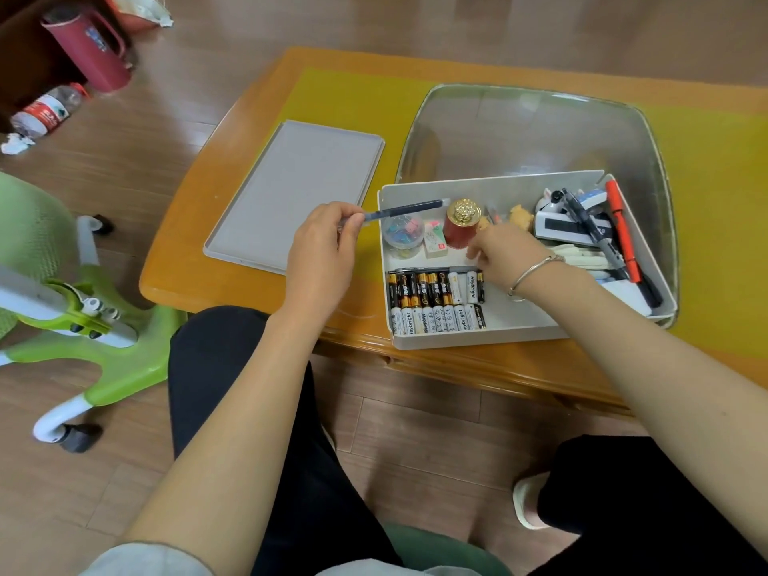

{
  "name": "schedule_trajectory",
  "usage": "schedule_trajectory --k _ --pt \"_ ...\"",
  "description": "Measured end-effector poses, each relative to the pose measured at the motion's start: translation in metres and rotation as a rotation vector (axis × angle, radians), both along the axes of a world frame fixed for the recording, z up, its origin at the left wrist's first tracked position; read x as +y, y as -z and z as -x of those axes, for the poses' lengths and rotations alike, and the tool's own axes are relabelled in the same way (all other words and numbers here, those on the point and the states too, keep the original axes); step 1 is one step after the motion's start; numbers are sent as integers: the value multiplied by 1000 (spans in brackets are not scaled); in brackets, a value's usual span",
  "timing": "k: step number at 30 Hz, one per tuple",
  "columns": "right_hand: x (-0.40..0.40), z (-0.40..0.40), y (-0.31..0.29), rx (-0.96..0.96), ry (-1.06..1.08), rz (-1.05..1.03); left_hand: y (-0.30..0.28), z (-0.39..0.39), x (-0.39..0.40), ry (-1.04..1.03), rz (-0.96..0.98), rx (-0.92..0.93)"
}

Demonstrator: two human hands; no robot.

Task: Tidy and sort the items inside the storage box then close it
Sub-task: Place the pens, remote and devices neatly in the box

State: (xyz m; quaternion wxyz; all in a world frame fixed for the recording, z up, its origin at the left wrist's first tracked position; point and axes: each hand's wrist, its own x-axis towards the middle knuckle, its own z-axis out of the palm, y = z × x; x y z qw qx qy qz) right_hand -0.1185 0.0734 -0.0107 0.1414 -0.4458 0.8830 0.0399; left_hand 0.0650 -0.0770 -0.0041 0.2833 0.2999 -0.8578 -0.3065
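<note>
The white storage box [478, 336] stands open on the table's near edge. Its grey lid [299, 185] lies flat to the left. My left hand [324, 251] holds a dark blue pen [409, 210] level above the box's left corner. My right hand [505, 253] reaches into the box, fingers curled down by the batteries [434, 301], which lie in two neat rows at the front left; what it touches is hidden. Behind are a red jar with a gold cap [461, 226], a tub of coloured clips [403, 230], an eraser [436, 243], and pens and markers [623, 239] piled at the right.
The box rests in a clear plastic tray [536, 130] on a yellow mat [353, 97] over the orange table [187, 259]. A green chair base [104, 338] stands at the left; a red flask [89, 47] and a bottle [45, 112] lie on the floor beyond.
</note>
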Motion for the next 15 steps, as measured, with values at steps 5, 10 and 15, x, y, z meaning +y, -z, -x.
schedule_trajectory --k 5,10,15 --pt "12 -16 2 -15 51 -222 2 1 4 3 -16 13" --pt "12 -21 6 -57 36 -140 3 1 5 12 -22 15" --pt "19 -20 2 -135 47 -74 4 4 7 20 -28 25"
